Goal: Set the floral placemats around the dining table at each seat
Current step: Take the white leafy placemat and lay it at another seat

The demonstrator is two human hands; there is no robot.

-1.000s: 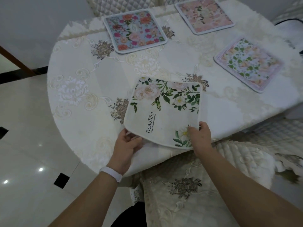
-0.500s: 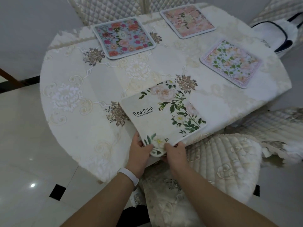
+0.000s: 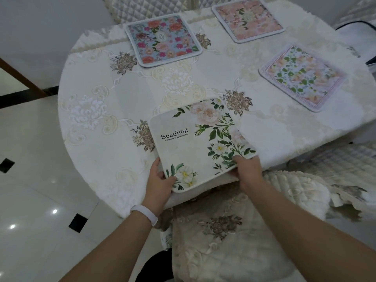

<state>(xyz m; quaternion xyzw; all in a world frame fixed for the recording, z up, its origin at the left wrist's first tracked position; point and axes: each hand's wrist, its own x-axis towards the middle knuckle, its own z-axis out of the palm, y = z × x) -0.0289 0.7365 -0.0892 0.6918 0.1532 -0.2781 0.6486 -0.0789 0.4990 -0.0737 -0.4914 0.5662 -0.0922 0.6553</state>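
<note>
Now, head view, line by line:

Change: the white placemat (image 3: 200,145) has been turned since a second ago; then its "Beautiful" lettering ran up the side, now it reads level toward the person, and the mat sits squarer to the near seat.

Meaning for the task: three other mats already lie at seats on the surface (image 3: 101,110), namely the blue placemat (image 3: 162,39), the pink placemat (image 3: 247,19) and the lilac placemat (image 3: 301,77); this looks like the fourth setting, nearly placed, with only a final nudge and release left, in my judgement.

Left hand (image 3: 159,183): closed on the mat's near left corner, thumb on top, fingers beneath.

Right hand (image 3: 247,169): gripping the near right edge, fingers curled over it.

Where the mat is: mostly flat on the surface, its near corner overhanging the rim above the chair cushion (image 3: 223,241).

How the mat looks: squarish, rounded corners, cream ground, pale roses and green leaves down the right side, a white blossom at the near corner, thin and slightly stiff.
</note>
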